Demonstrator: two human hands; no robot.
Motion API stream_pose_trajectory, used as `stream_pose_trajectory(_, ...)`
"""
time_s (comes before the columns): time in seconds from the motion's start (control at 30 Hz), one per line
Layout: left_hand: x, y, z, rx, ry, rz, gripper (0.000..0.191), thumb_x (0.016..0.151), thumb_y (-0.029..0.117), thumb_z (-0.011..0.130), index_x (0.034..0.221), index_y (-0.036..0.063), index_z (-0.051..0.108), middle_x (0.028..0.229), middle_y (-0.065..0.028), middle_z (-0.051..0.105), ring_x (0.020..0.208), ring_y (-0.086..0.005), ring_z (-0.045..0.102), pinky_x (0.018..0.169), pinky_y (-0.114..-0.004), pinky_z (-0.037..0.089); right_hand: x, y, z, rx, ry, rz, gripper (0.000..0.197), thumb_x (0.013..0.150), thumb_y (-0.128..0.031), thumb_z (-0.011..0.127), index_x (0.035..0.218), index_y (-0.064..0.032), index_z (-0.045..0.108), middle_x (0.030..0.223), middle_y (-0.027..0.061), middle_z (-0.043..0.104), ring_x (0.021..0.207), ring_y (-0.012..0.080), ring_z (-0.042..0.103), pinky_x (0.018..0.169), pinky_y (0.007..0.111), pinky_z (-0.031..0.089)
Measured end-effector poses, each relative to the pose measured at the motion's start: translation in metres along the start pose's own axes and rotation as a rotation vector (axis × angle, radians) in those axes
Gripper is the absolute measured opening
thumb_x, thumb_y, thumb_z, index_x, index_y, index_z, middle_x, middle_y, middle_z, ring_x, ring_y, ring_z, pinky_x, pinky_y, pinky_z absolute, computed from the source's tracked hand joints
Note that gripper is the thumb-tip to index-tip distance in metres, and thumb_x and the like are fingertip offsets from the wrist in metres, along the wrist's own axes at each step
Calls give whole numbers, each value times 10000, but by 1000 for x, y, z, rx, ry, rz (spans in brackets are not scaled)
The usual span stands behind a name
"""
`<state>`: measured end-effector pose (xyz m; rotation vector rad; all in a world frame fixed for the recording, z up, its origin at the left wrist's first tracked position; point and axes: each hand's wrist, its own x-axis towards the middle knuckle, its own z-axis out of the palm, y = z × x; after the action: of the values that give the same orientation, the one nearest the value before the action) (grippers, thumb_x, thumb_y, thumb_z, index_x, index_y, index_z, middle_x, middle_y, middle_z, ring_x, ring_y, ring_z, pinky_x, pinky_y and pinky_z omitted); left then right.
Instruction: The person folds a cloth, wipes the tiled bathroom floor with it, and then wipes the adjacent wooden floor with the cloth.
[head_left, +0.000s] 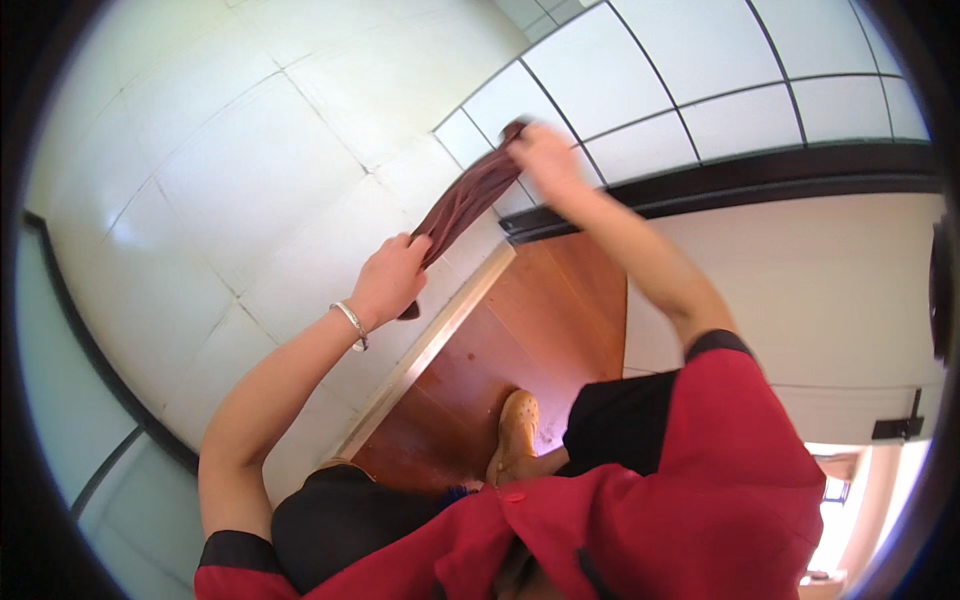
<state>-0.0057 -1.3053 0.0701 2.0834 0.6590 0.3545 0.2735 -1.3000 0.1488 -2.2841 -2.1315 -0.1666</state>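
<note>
A dark reddish-brown cloth (469, 196) stretches slantwise between my two hands, gathered into a long, creased band. My left hand (391, 279), with a silver bangle (352, 325) at its wrist, grips the lower end, and a short piece of the cloth pokes out beneath the fist. At the upper end, my right hand (541, 157) is closed on the cloth, somewhat blurred. The cloth is held up in front of the pale tiled floor and the lower part of a white tiled wall.
A light door sill (429, 352) divides the pale tiles (247, 187) from a reddish wooden floor (517, 315). White wall tiles with dark joints (637, 82) and a black frame (750, 174) are at upper right. A yellow clog (516, 427) stands on the wood.
</note>
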Motion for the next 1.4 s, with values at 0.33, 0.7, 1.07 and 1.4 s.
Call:
stream_pose_trajectory(0.33, 49, 137, -24, -436, 9, 630, 240, 753, 92, 514, 980, 46, 452, 877, -152, 477, 829, -341, 492, 699, -421, 424, -36, 21, -234, -771, -108, -42, 168, 790, -80, 486, 939, -140, 533, 954, 66, 546, 773, 267, 608, 589, 371, 508)
stream_pose_trajectory(0.7, 2, -26, 21, -114, -186, -123, 191, 747, 70, 472, 929, 14, 449, 870, -197, 553, 781, -358, 544, 703, -417, 444, -47, 16, 102, -1, -627, 169, 177, 669, -129, 614, 823, -60, 667, 834, 164, 643, 798, 276, 623, 672, 374, 501)
stream_pose_trajectory(1.07, 41, 167, -33, -1512, -260, -129, 459, 829, 82, 539, 1248, 67, 353, 1099, -111, 527, 945, -218, 563, 770, -343, 505, -165, -101, -185, 373, -211, -352, 412, 760, -284, 594, 1069, -26, 504, 922, 135, 521, 834, 291, 537, 699, 388, 448)
stream_pose_trajectory(1.4, 224, 453, -218, -56, 919, 1218, 411, 819, 171, 568, 1156, -17, 426, 1007, -183, 559, 899, -281, 567, 751, -360, 482, -176, -86, -214, 918, -304, -517, 241, 862, -221, 483, 1046, -74, 534, 846, 126, 581, 772, 298, 577, 659, 380, 469)
